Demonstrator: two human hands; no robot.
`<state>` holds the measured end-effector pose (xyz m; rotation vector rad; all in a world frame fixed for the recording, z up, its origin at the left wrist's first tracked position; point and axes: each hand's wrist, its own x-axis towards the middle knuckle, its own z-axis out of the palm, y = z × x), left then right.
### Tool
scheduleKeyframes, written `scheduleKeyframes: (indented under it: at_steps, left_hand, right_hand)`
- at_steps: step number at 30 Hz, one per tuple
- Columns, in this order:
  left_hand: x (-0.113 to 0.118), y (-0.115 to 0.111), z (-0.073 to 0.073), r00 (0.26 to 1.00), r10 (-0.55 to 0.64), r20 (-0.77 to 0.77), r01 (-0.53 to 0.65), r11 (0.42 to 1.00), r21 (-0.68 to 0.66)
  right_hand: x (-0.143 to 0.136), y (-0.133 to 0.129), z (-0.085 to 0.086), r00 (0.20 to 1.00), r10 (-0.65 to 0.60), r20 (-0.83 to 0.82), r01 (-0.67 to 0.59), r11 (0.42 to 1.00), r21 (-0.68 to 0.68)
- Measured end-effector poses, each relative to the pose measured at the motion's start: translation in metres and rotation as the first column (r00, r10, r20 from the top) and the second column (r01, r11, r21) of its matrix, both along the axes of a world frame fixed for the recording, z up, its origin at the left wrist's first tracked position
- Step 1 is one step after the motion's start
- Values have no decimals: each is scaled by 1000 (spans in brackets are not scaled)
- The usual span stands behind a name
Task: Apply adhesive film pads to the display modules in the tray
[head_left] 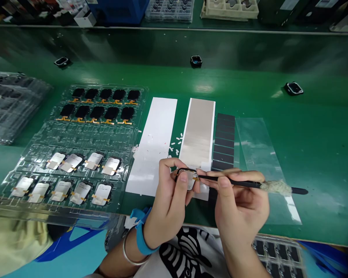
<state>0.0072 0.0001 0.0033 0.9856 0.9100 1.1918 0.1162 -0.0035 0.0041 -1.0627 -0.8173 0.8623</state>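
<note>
Near the table's front edge, my left hand (169, 200) grips a small watch screen (189, 180) with a black rim and a silvery back. My right hand (242, 204) holds a thin black tool (246, 183) nearly level, its rear part wrapped in a pale, rough material. The tool's tip meets the right side of the screen. Behind the hands lies a beige sheet with a white border (198, 131); a white strip (159, 135) is left of it. Rows of black pieces (224, 135) lie to the right.
A clear tray (89, 135) on the left holds several screens, some black side up, others silver side up. Stacked trays (14, 104) stand far left. Clear film (258, 146) lies right. Watch cases (196, 61) sit towards the back, below a shelf (127, 27).
</note>
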Motion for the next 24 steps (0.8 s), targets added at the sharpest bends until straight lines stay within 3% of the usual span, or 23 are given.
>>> scheduleKeyframes:
  at_steps: [7,13,17,21,24]
  left_hand:
    - [-2,3,0,994,12,-104,-11,1000,8]
    - [-4,3,2,978,-36,-205,33,999,-18]
    - [-5,1,3,951,-133,-279,140,990,6]
    - [-3,1,3,812,-304,-498,371,928,39]
    - [0,3,3,666,-305,-681,457,888,48]
  right_hand:
    - [1,-1,0,1000,22,-12,-21,999,26]
    - [30,-7,5,965,-231,122,230,973,21]
    - [59,-11,-2,949,-229,216,250,965,-75]
    - [73,-21,-8,960,-70,271,130,969,-209]
    - [70,-30,-9,961,-25,275,91,969,-229]
